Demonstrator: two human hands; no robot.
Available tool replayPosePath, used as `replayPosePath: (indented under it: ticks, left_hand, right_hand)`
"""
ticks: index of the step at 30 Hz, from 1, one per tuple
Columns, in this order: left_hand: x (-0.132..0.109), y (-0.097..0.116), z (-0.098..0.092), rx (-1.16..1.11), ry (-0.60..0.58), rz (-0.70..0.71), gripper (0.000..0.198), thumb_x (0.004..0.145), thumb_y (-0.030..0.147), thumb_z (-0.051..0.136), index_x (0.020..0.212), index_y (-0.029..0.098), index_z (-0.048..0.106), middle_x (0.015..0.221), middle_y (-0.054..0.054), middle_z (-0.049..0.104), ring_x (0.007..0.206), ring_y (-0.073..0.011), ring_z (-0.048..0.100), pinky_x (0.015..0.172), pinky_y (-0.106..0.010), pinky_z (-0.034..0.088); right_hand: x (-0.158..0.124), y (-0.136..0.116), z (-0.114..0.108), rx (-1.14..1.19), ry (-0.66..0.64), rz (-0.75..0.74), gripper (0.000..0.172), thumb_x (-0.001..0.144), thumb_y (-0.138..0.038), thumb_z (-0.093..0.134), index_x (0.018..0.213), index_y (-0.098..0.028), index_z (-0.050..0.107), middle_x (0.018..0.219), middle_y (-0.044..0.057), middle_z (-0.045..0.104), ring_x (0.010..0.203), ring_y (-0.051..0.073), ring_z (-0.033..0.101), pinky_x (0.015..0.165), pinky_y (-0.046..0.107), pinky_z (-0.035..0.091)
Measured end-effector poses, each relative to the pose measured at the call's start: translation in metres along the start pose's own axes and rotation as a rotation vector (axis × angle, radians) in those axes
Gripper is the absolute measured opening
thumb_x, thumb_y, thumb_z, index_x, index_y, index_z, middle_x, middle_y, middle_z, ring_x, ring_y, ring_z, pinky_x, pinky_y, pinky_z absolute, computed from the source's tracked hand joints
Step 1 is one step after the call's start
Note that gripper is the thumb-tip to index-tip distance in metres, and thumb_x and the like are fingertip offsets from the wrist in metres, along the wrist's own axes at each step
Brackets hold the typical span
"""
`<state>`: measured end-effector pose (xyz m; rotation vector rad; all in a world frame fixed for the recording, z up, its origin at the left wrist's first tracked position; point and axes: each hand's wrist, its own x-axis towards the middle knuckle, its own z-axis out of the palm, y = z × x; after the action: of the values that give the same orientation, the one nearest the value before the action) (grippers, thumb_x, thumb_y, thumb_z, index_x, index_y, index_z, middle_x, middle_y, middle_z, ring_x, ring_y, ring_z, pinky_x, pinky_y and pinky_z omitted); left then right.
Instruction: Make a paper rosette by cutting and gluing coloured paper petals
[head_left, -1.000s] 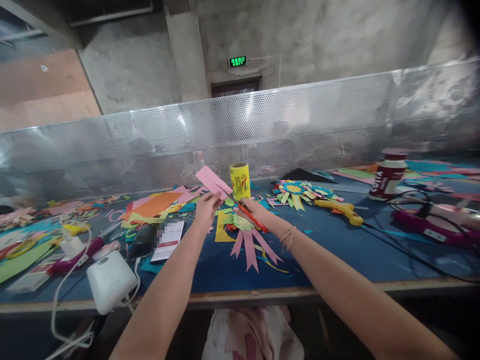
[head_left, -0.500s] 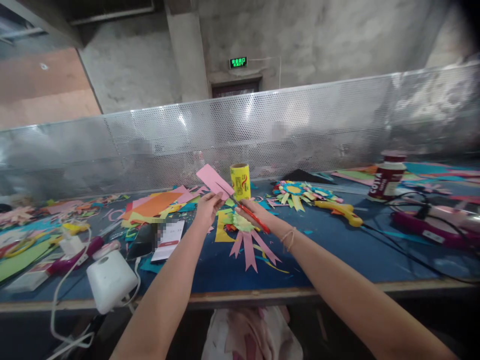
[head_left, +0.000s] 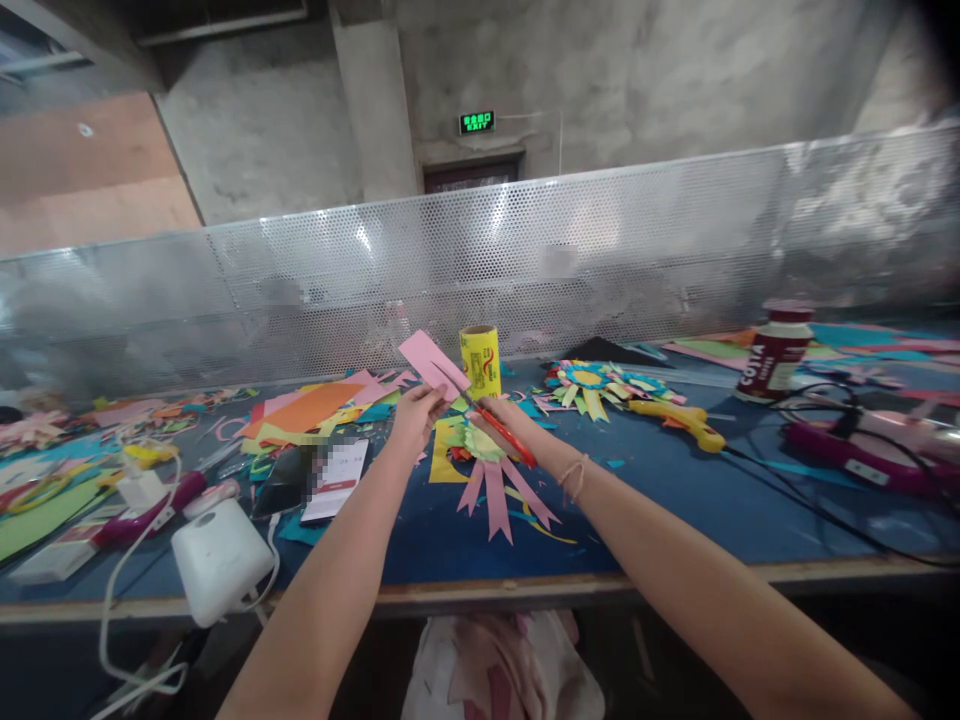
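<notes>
Pinched in my left hand (head_left: pixel 418 418) is a strip of pink paper (head_left: pixel 429 357), held up above the table. My right hand (head_left: pixel 510 425) grips red-handled scissors (head_left: pixel 508 437), whose blades lie at the paper's right part, where a slit shows. Beneath the hands lies a paper rosette (head_left: pixel 484 443), its pale green middle partly covered by my right hand; pink tails (head_left: pixel 496 500) with notched ends spread toward me. A piece of yellow paper (head_left: pixel 444 462) rests beside it. Just behind my hands stands a yellow roll (head_left: pixel 481 360).
To the right are a finished-looking rosette (head_left: pixel 589 383), a yellow glue gun (head_left: pixel 690 425) with a black cord, and a brown bottle (head_left: pixel 775 355). On the left, a phone (head_left: pixel 337 480), a white charger block (head_left: pixel 223 562) and colored paper sheets (head_left: pixel 311 408). A perforated metal panel (head_left: pixel 480 240) closes the back.
The pink paper has shifted slightly right and down, and the scissor handles have drawn closer together. Both hands keep their hold.
</notes>
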<state>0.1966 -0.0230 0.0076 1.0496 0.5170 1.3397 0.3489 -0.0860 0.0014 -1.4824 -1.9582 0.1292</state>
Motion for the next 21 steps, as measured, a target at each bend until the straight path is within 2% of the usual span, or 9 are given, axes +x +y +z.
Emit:
replayPosePath:
  ticks: [7,15,21]
  left_hand:
    - [-0.0015,0.0021,0.0008,-0.011,0.017,-0.02,0.029,0.047,0.022,0.084,0.061,0.013,0.06,0.056,0.002,0.059,0.055,-0.0078,0.057,0.061,-0.022,0.049]
    - [-0.0026,0.0032,0.0023,-0.005,0.0,-0.028,0.028,0.048,0.021,0.083,0.058,0.013,0.059,0.058,0.002,0.06,0.056,-0.0074,0.057,0.062,-0.021,0.048]
    - [-0.0036,0.0,0.0035,0.019,-0.055,-0.052,0.026,0.049,0.023,0.083,0.064,0.011,0.065,0.063,0.0,0.064,0.058,-0.0086,0.058,0.063,-0.023,0.049]
  right_hand:
    - [0.0013,0.0005,-0.0002,-0.03,0.006,0.033,0.027,0.086,-0.043,0.045,0.07,-0.021,0.046,0.065,0.004,0.056,0.065,0.017,0.057,0.06,0.026,0.042]
    - [-0.0038,0.0017,-0.0006,0.069,0.014,-0.041,0.036,0.087,-0.054,0.036,0.069,-0.022,0.037,0.062,0.0,0.048,0.06,0.015,0.051,0.059,0.027,0.04]
    - [-0.0045,0.001,-0.0004,0.142,-0.007,0.005,0.038,0.087,-0.056,0.034,0.07,-0.022,0.036,0.059,-0.001,0.045,0.056,0.014,0.048,0.054,0.026,0.039]
